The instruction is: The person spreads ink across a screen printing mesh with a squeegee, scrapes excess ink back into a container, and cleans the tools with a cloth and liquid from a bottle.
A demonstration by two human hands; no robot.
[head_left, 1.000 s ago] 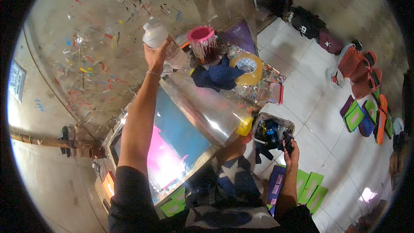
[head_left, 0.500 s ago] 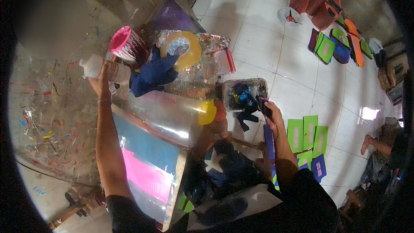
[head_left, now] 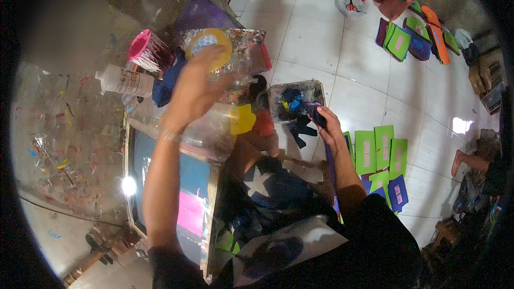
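Note:
My left hand (head_left: 195, 88), smeared by motion, is over the cluttered bench in front of a navy cloth (head_left: 166, 83) and near a wide roll of clear tape (head_left: 220, 60). Whether its fingers are closed cannot be made out. A white plastic bottle (head_left: 126, 82) lies tilted on the left, just below a pink-rimmed paint bucket (head_left: 140, 48). On the other side, my right hand (head_left: 331, 127) is closed on a dark cloth (head_left: 316, 116) at the edge of a clear plastic tub (head_left: 321, 88) with dark and blue rags inside.
A wooden-framed printing screen (head_left: 211, 203) with a pink patch lies in front of me. Green printed pieces (head_left: 365, 150) and purple ones lie on the white tile floor at right. Farther back are red net bags (head_left: 396, 0) and a person's bare foot (head_left: 456, 163) shows at right.
My left hand has let go of the white bottle and moved right, over the navy cloth. The bottle now lies on the bench. My right hand keeps the dark cloth by the tub.

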